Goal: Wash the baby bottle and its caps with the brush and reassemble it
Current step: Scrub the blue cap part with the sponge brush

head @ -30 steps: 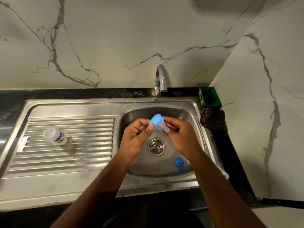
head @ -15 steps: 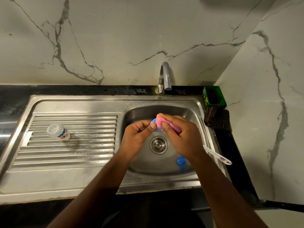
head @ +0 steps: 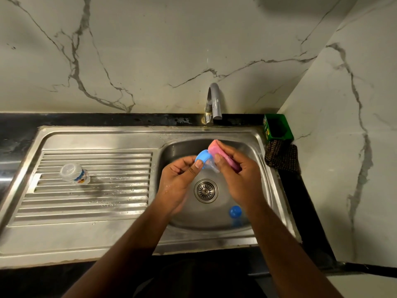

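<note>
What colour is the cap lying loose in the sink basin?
Blue; the small round cap shows in the head view.

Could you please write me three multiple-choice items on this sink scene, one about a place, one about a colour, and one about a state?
1. Where does the clear bottle lie?
A. in the sink basin
B. on the ribbed drainboard
C. on the black counter

2. What colour is the brush head gripped by the right hand?
A. pink
B. green
C. white

3. What is the tap doing?
A. running hard
B. running in a thin stream
C. showing no water

Answers:
1 B, the bottle lies on its side on the drainboard ridges, left of the basin.
2 A, the pink head shows above the right fingers, next to the blue ring cap pinched by the left hand.
3 C, no stream shows below the spout.
</note>
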Available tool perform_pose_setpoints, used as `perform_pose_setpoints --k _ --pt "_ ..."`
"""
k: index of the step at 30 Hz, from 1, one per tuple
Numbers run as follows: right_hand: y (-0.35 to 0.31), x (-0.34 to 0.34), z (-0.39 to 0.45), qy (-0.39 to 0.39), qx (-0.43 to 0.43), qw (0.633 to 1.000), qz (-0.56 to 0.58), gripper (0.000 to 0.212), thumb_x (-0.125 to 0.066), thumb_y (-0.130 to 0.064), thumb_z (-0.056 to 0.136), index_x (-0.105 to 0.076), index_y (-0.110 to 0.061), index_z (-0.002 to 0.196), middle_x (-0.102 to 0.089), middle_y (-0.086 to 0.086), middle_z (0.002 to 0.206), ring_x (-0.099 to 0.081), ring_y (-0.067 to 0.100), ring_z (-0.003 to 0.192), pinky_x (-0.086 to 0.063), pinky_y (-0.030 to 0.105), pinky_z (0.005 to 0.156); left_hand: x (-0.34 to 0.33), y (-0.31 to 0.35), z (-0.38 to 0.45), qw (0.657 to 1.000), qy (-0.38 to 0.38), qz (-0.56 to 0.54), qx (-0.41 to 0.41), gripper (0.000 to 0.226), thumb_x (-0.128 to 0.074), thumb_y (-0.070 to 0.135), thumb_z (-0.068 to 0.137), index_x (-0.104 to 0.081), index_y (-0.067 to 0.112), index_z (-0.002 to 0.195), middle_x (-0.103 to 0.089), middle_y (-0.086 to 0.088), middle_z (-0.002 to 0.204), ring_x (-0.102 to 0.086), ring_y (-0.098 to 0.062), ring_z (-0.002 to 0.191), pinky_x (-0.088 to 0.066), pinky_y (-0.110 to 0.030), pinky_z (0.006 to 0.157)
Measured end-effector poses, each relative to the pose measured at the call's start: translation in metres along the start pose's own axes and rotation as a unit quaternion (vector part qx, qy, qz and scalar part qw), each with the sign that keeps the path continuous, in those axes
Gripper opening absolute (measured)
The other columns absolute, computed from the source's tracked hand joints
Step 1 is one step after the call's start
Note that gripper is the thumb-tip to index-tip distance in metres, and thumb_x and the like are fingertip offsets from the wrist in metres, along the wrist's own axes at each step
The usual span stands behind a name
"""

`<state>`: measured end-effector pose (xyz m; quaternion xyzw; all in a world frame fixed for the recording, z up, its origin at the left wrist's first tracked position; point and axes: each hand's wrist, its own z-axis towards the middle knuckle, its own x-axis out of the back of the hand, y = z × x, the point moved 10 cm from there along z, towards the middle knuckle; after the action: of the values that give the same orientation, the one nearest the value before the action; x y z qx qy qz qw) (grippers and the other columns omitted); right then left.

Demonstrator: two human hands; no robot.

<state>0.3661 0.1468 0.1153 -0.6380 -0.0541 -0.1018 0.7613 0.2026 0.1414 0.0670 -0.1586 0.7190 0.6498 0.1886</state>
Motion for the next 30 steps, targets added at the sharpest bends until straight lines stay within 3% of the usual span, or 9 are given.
perform_pose_setpoints --k 5,10,14,17,20,23,25,27,30 --pt "0.024 -0.004 -0.008 0.031 -0.108 0.988 0.102 0.022 -0.066 -0.014 0.1 -0.074 -0.021 0.119 -0.078 -0.011 0.088 -0.068 0.001 0.073 -0.051 0.014 0.059 -0.008 0.001 -0.001 0.996 0.008 -0.084 0.018 0.018 -0.066 0.012 0.087 -0.082 0.013 0.095 -0.079 -0.01 0.1 -0.075 -0.018 0.096 -0.06 -0.027 0.088" --pt "0.016 -0.015 -0.02 0.03 -0.078 0.992 0.096 0.033 -0.072 -0.019 0.098 -0.071 -0.019 0.13 -0.079 -0.005 0.11 -0.072 0.014 0.092 -0.062 0.033 0.08 0.0 -0.005 0.003 0.985 0.042 -0.164 0.04 0.018 -0.064 0.014 0.087 -0.079 0.007 0.093 -0.078 -0.013 0.104 -0.074 -0.023 0.102 -0.052 -0.039 0.106" --pt "0.021 -0.002 -0.018 0.08 -0.08 0.992 0.06 0.029 -0.072 -0.023 0.098 -0.073 -0.022 0.127 -0.079 -0.007 0.109 -0.073 0.003 0.097 -0.058 0.022 0.082 -0.008 -0.014 0.0 0.983 0.056 -0.158 0.073 0.023 -0.064 0.01 0.088 -0.069 -0.004 0.105 -0.075 -0.019 0.11 -0.072 -0.028 0.107 -0.052 -0.04 0.105" --pt "0.018 -0.008 -0.02 0.053 -0.058 0.997 -0.021 0.026 -0.073 -0.025 0.097 -0.075 -0.025 0.123 -0.078 -0.013 0.105 -0.074 0.005 0.096 -0.06 0.029 0.083 -0.004 -0.02 -0.002 0.977 0.099 -0.163 0.093 0.019 -0.06 0.011 0.097 -0.07 -0.001 0.108 -0.076 -0.018 0.109 -0.075 -0.024 0.1 -0.055 -0.037 0.101" --pt "0.021 -0.011 -0.025 0.041 -0.075 0.995 -0.054 0.015 -0.077 -0.026 0.092 -0.077 -0.03 0.106 -0.076 -0.016 0.09 -0.072 0.008 0.081 -0.062 0.039 0.074 0.004 -0.028 -0.001 0.97 0.142 -0.158 0.117 0.021 -0.058 0.014 0.102 -0.071 0.0 0.111 -0.078 -0.014 0.1 -0.076 -0.018 0.086 -0.063 -0.03 0.085" --pt "0.012 -0.019 -0.028 0.037 -0.033 0.994 -0.092 0.019 -0.076 -0.038 0.089 -0.077 -0.031 0.106 -0.076 -0.017 0.092 -0.073 0.007 0.082 -0.06 0.036 0.073 0.007 -0.032 -0.002 0.968 0.158 -0.133 0.142 0.021 -0.061 0.017 0.101 -0.072 0.001 0.109 -0.077 -0.009 0.086 -0.071 -0.012 0.066 -0.058 -0.022 0.056" --pt "0.007 -0.016 -0.026 0.065 -0.006 0.988 -0.137 0.022 -0.073 -0.043 0.09 -0.076 -0.031 0.108 -0.076 -0.015 0.091 -0.071 0.008 0.082 -0.058 0.035 0.071 0.002 -0.033 -0.003 0.968 0.152 -0.127 0.151 0.015 -0.062 0.014 0.1 -0.073 0.004 0.102 -0.076 -0.007 0.083 -0.071 -0.011 0.067 -0.061 -0.022 0.062" --pt "0.01 -0.004 -0.021 0.104 -0.004 0.974 -0.199 0.02 -0.072 -0.044 0.09 -0.077 -0.031 0.105 -0.075 -0.015 0.09 -0.069 0.007 0.081 -0.056 0.031 0.069 0.002 -0.035 -0.005 0.967 0.153 -0.137 0.15 0.013 -0.063 0.013 0.098 -0.072 0.004 0.101 -0.078 -0.011 0.093 -0.075 -0.014 0.08 -0.061 -0.026 0.082" --pt "0.03 0.024 -0.014 0.142 -0.081 0.964 -0.212 0.018 -0.075 -0.048 0.09 -0.077 -0.035 0.102 -0.074 -0.019 0.088 -0.069 0.003 0.08 -0.057 0.033 0.071 0.007 -0.034 -0.008 0.968 0.16 -0.132 0.144 0.009 -0.068 0.016 0.093 -0.071 0.007 0.096 -0.078 -0.013 0.105 -0.075 -0.02 0.098 -0.057 -0.034 0.1"
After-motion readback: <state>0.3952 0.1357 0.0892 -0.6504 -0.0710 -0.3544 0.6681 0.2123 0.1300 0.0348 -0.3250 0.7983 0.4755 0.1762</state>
